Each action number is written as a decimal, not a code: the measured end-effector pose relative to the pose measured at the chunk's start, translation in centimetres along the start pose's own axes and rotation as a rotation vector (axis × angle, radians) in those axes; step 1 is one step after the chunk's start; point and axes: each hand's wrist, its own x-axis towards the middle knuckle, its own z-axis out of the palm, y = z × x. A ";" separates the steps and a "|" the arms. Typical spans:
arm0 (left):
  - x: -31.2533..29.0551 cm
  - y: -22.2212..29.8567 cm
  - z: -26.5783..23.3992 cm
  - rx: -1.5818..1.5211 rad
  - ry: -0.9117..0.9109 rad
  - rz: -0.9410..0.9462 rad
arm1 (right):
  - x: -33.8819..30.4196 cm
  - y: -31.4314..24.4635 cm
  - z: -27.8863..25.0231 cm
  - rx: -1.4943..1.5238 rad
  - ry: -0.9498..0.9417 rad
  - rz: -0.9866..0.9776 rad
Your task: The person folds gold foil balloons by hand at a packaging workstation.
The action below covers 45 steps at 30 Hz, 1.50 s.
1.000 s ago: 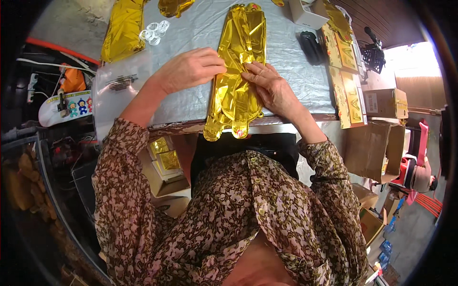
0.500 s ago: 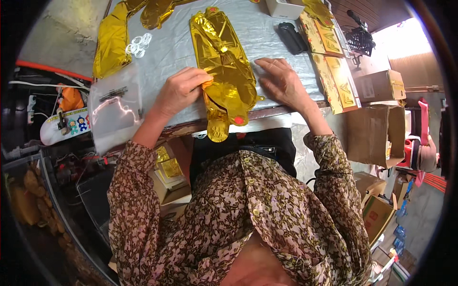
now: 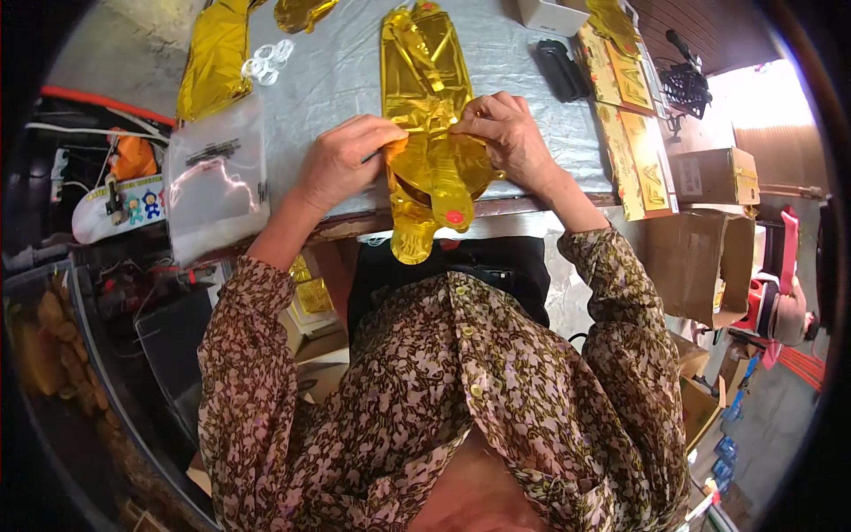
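A flat, folded gold foil balloon (image 3: pixel 427 66) lies lengthwise on the table in front of me, and its near lobes hang over the front edge. A red mark shows on the nearest flap. My left hand (image 3: pixel 353 152) is closed in a pinch on the foil's left edge, near its middle. Opposite it, my right hand (image 3: pixel 514 142) pinches a fold of the same foil between thumb and fingers. Creases run between the two hands, and part of the foil behind the right fingertips is hidden.
The table (image 3: pixel 328 75) has a silvery cover. White rings (image 3: pixel 268 62), a clear plastic bag (image 3: pixel 217 182) and another gold foil piece (image 3: pixel 213 66) lie left. A black case (image 3: pixel 562 71), a white box (image 3: pixel 551 13) and printed packets (image 3: pixel 631 133) are right. Cardboard boxes (image 3: pixel 687 257) stand beyond.
My right hand has moved left from the table onto the balloon and closed on its foil. The near flap has shifted, and the balloon lies straighter. My left hand still pinches the left edge.
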 end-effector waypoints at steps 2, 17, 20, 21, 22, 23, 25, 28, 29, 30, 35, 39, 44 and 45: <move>0.0 0.1 0.1 -0.006 0.027 -0.023 | 0.1 0.4 0.3 0.003 0.008 0.001; -0.5 -0.9 0.4 -0.047 0.113 -0.140 | 0.1 0.7 0.8 0.065 0.027 0.092; -0.6 -0.2 0.8 -0.029 0.148 -0.271 | 0.4 -0.4 0.9 0.084 0.051 0.191; -0.5 -0.1 0.8 -0.028 0.149 -0.269 | 0.4 -0.5 0.9 0.082 0.053 0.190; -0.3 0.0 0.9 -0.014 0.160 -0.286 | 0.3 -0.5 1.0 0.076 0.054 0.221; -0.2 0.1 0.9 0.001 0.172 -0.303 | 0.2 -0.5 1.1 0.070 0.055 0.251; 0.1 0.2 0.9 -0.006 0.146 -0.339 | 0.2 -0.6 1.2 0.113 0.067 0.283; 0.4 -0.1 0.8 0.011 0.075 -0.404 | 0.2 -0.5 1.1 0.235 0.107 0.364; 0.5 -0.3 0.7 0.031 0.028 -0.432 | 0.2 -0.4 1.0 0.313 0.137 0.414; 0.7 -0.4 0.7 0.031 0.028 -0.428 | 0.1 -0.5 0.9 0.312 0.140 0.414; 1.4 -1.3 0.5 -0.032 -0.086 -0.516 | 0.2 -0.9 1.5 0.111 0.157 0.506; 1.3 -1.7 0.2 -0.072 -0.101 -0.475 | 0.7 -1.7 1.4 0.078 0.127 0.566; 1.0 -1.2 1.1 -0.010 0.016 -0.452 | 0.4 -1.3 2.0 0.118 0.159 0.549; 1.2 -0.8 1.2 -0.008 0.017 -0.449 | 0.3 -1.3 1.9 0.124 0.146 0.563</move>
